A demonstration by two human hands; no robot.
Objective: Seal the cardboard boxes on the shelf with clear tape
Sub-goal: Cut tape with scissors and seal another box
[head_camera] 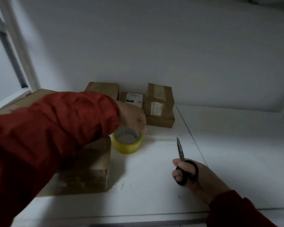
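Note:
A yellowish roll of clear tape (127,144) lies flat on the white shelf (154,177). My left hand (134,120), in a red sleeve, hovers over it with its fingers curled down onto the roll's far rim; the thumb is hidden. My right hand (189,175) grips black-handled scissors (184,164), blades closed and pointing away, at the front right. A large cardboard box (87,171) sits just left of the roll, partly under my left arm. Small boxes stand against the back wall: one at the left (103,89), a labelled one (133,99), and a stack of two (160,105).
Another flat cardboard box (31,100) lies at the far left under my arm. A window frame (15,54) runs along the left. A seam (192,138) divides the shelf, with bare white surface right of it. The shelf's front edge (138,217) is close.

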